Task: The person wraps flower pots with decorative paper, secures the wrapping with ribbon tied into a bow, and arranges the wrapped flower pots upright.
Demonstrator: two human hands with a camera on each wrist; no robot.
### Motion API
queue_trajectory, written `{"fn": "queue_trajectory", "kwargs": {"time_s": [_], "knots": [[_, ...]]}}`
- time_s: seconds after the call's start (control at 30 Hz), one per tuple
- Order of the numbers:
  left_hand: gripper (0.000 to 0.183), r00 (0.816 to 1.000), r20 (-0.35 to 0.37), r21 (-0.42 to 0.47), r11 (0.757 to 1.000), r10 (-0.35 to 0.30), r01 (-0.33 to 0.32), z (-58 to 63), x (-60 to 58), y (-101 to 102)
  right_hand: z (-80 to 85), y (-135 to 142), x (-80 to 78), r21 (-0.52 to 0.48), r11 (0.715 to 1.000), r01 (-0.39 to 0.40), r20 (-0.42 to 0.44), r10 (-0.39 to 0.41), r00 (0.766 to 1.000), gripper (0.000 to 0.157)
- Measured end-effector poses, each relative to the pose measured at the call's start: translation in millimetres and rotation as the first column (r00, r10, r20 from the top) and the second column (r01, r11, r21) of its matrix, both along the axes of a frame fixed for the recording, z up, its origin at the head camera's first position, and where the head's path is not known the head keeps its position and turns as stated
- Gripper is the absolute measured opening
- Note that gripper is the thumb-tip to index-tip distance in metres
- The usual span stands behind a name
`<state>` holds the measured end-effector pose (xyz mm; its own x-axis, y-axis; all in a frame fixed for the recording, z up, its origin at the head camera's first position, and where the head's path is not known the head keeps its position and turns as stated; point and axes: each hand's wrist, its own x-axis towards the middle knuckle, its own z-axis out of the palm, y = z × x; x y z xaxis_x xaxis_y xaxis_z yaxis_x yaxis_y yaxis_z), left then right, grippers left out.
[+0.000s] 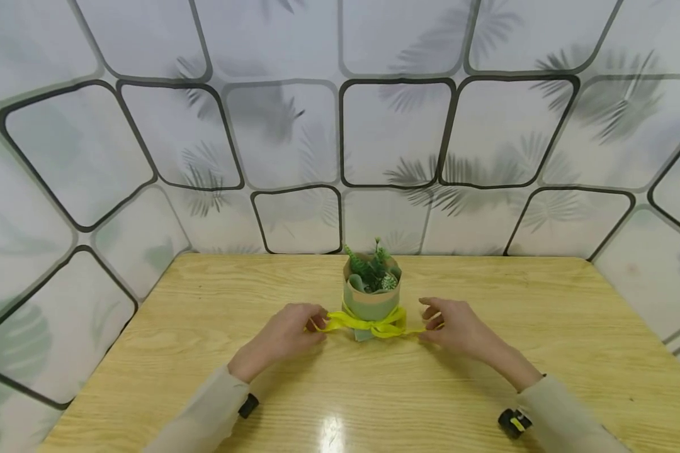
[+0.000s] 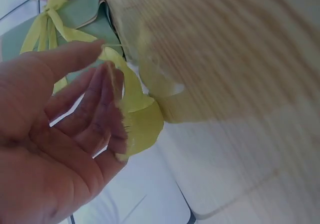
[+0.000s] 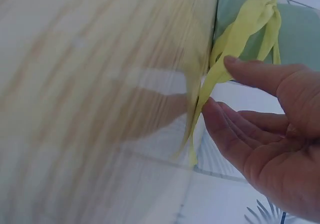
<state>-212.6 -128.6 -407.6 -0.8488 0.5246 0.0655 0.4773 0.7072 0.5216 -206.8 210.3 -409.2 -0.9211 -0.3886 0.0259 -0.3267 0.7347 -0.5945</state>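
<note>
A small potted plant [image 1: 371, 277], wrapped in green paper with a tan rim, stands upright on the wooden table. Around its lower part a yellow ribbon [image 1: 381, 327] is tied in a bow at the front. On the left, my left hand [image 1: 291, 328] holds one ribbon tail between thumb and curled fingers; its frayed end [image 2: 135, 129] shows past the fingertips. My right hand [image 1: 459, 327] is on the other side, thumb and forefinger apart at the second tail [image 3: 212, 81]. That tail runs past the fingertips, and its tip hangs loose.
The pale wooden table [image 1: 204, 302] extends around the pot. Behind and beside it rises a white curtain [image 1: 396, 132] with dark outlines and leaf prints. Dark wrist devices [image 1: 512, 423] sit below both sleeves.
</note>
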Motion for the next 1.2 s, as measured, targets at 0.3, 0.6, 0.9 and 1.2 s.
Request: {"fn": "queue_trajectory", "kwargs": {"time_s": [0.3,0.6,0.9,1.2], "knots": [[0.003,0.995,-0.079,-0.172,0.982,0.065,-0.078,-2.8,4.6,-10.1,-2.9,16.2,0.3,0.115,0.993,-0.031,-0.094,0.042,0.995,0.015],[0.017,0.906,0.422,0.207,0.97,0.032,-0.131,10.9,3.5,-13.5,2.3,15.0,2.5,0.069,0.997,-0.033,-0.11,0.041,0.993,0.01],[0.031,0.818,0.572,0.245,0.94,0.058,-0.237,8.8,8.2,-5.7,8.4,8.3,8.8,-0.102,0.993,0.064,0.167,-0.046,0.985,0.015],[0.01,0.934,0.351,-0.028,0.997,-0.061,0.076,16.6,23.8,-10.4,5.5,12.3,14.3,0.054,0.999,-0.006,0.112,0.0,0.994,0.015]]}}
